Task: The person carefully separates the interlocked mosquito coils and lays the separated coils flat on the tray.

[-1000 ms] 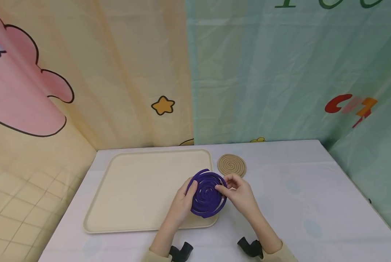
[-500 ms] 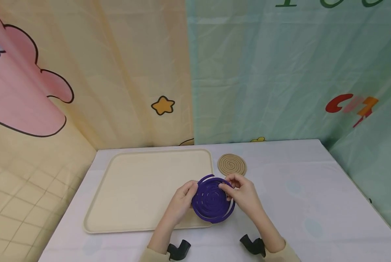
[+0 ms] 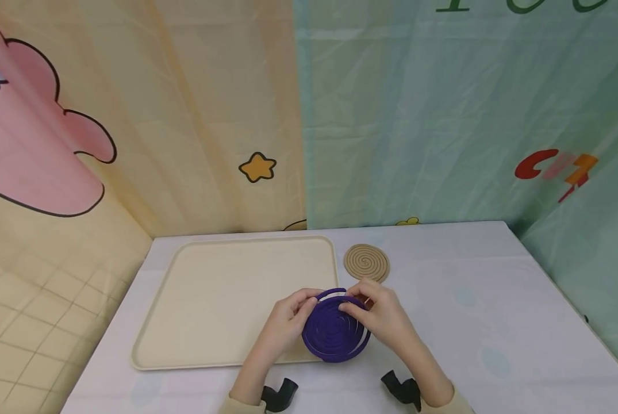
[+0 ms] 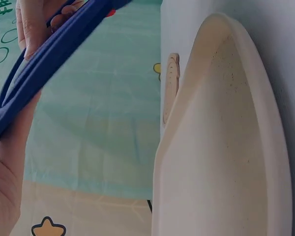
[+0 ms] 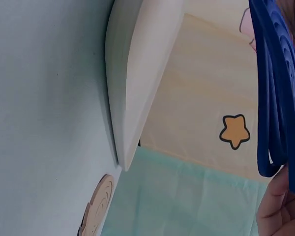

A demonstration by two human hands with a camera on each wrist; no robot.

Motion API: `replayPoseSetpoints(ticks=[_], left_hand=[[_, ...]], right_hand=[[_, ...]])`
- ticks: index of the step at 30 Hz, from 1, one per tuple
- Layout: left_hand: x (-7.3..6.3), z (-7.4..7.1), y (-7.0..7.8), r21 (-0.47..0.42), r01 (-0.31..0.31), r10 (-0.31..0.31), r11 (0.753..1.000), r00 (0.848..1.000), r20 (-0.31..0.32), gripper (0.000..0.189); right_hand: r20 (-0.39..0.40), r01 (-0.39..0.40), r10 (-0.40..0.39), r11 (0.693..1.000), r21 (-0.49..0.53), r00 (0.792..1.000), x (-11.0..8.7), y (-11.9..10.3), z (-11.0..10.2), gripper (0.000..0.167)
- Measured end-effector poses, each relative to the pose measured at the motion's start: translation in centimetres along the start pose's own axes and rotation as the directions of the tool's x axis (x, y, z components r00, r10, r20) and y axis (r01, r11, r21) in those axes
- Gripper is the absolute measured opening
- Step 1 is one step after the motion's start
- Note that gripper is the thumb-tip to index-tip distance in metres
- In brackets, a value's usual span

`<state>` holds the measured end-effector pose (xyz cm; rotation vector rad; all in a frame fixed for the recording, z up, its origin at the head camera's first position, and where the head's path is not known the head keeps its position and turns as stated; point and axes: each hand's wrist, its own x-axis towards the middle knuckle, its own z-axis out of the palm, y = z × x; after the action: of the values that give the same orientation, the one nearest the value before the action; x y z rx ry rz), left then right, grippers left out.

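Observation:
A flat purple spiral coil (image 3: 334,333), wound like a round mat, is held up in front of the tray's right end in the head view. My left hand (image 3: 283,322) pinches its upper left edge between thumb and fingers. At the upper right edge, my right hand (image 3: 386,313) pinches it the same way. The outermost turn stands slightly apart from the rest along the top and right. Both wrist views show the coil (image 4: 54,59) edge-on and looking blue; some turns sag apart in the right wrist view. Fingertips behind the coil are partly hidden.
A cream tray (image 3: 226,305) with a raised rim lies on the white-covered table, left of and behind the coil. A tan spiral disc (image 3: 367,263) lies beyond my right hand, beside the tray's far right corner. Printed curtains (image 3: 391,115) stand behind the table.
The purple coil has come down toward me and slightly right. Its turns look tighter, and its loose end now lies along the top between my hands. My left fingers have shifted onto its upper edge.

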<state>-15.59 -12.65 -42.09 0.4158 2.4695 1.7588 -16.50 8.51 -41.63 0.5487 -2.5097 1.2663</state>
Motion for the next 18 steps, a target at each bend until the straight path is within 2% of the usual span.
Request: replayPoseSetpoints(ticks=[2, 4, 7, 10, 14, 18], left_hand=[[0.08, 0.08, 0.15, -0.062, 0.010, -0.011, 0.998, 1.000, -0.009, 0.026], [0.14, 0.20, 0.26, -0.134, 0.020, -0.025, 0.991, 0.999, -0.035, 0.026], [0.18, 0.36, 0.38, -0.226, 0.017, -0.032, 0.974, 0.997, -0.064, 0.028], [0.15, 0.45, 0.43, -0.277, 0.016, -0.031, 0.961, 0.998, -0.050, 0.033], [0.11, 0.56, 0.38, -0.298, 0.015, -0.026, 0.955, 0.999, -0.034, 0.036], [0.07, 0.64, 0.34, -0.244, -0.025, 0.002, 0.969, 0.996, -0.092, 0.034]], right_hand=[[-0.014, -0.035, 0.036, 0.998, 0.052, 0.999, 0.06, -0.08, -0.12, 0.015], [-0.042, -0.106, 0.112, 0.987, 0.123, 0.993, 0.10, -0.10, -0.23, 0.011], [-0.086, -0.217, 0.244, 0.945, 0.245, 0.966, 0.15, -0.01, -0.38, 0.008], [-0.124, -0.282, 0.335, 0.905, 0.319, 0.934, 0.19, 0.04, -0.50, 0.008], [-0.158, -0.309, 0.394, 0.867, 0.392, 0.905, 0.30, 0.04, -0.46, 0.012], [-0.153, -0.309, 0.409, 0.845, 0.438, 0.900, 0.31, -0.05, -0.31, 0.013]])
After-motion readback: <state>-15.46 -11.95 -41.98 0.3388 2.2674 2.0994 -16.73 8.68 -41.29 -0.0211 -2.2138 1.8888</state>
